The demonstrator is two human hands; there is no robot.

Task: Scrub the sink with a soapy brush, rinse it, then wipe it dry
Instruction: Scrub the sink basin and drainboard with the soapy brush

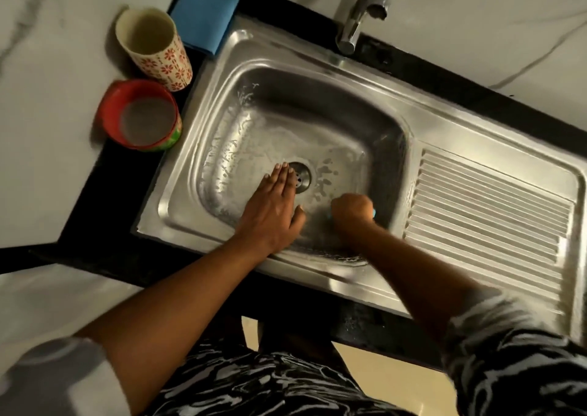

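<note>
In the white marble counter [47, 167], the sudsy stainless-steel sink [178, 199] is pressed by the flat left hand [274, 207], likely for balance, while a turquoise brush [374, 214] is gripped by the right hand [351, 209] on its floor.

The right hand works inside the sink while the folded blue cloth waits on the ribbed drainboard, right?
No: the head view shows the blue cloth at the sink's left corner beside the flowered cup, not on the drainboard. The right hand is inside the sink.

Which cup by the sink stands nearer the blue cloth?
The cream cup with red flowers, right beside the blue cloth; the red cup stands farther off.
</note>
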